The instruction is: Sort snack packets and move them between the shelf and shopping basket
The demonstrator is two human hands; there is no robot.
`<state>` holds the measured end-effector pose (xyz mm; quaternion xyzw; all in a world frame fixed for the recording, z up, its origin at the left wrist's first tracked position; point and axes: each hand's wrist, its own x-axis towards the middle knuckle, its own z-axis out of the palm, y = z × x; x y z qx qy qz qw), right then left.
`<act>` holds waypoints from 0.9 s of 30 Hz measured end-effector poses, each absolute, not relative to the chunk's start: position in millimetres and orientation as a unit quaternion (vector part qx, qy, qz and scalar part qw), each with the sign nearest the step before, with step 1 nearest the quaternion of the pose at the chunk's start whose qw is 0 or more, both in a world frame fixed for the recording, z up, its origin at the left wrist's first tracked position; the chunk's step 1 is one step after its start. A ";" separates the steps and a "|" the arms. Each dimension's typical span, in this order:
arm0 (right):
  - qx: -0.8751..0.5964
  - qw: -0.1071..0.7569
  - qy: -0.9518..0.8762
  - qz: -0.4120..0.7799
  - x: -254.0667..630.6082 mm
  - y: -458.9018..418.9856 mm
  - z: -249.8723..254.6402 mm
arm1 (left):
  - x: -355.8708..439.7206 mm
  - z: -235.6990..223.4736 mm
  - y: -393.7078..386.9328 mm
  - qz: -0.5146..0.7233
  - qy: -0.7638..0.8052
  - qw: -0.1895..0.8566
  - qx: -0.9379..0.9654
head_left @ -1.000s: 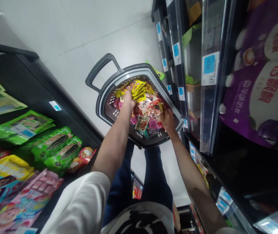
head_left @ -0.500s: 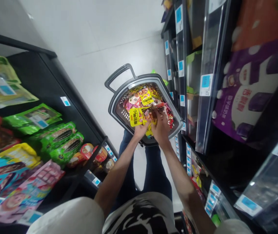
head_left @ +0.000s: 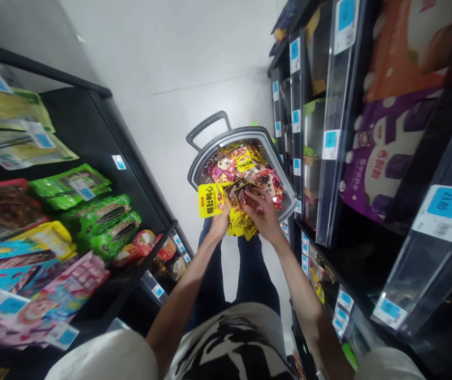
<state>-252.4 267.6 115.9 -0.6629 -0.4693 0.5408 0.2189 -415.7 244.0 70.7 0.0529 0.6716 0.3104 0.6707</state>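
My left hand (head_left: 221,220) is closed on a fanned bunch of yellow snack packets (head_left: 210,200), held above the near rim of a grey shopping basket (head_left: 202,163) on the floor. My right hand (head_left: 263,211) is closed on the same bunch from the right, fingers pinching small packets at its top. The basket is heaped with several small colourful snack packets (head_left: 245,163), and its handle (head_left: 208,126) points away from me.
A black shelf (head_left: 91,137) on the left carries green, yellow and pink snack bags (head_left: 99,221). On the right stands shelving with clear dividers, blue price tags (head_left: 331,140) and purple bags (head_left: 384,158). Pale floor tiles (head_left: 178,63) run ahead between them.
Both hands have come up out of the basket toward me, gathering a bunch of yellow packets that they now hold together. The view has tilted upward.
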 end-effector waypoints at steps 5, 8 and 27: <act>-0.755 0.260 -0.372 0.473 -267.8 264.6 130.3 | -414.7 88.6 240.9 0.324 0.684 0.654 0.020; -0.739 0.261 -0.357 0.508 -269.2 266.1 132.8 | -413.2 91.9 241.7 0.323 0.709 0.626 0.029; -0.647 0.415 -0.059 0.638 -236.2 198.1 135.4 | -365.3 137.1 228.8 0.348 0.671 0.633 0.166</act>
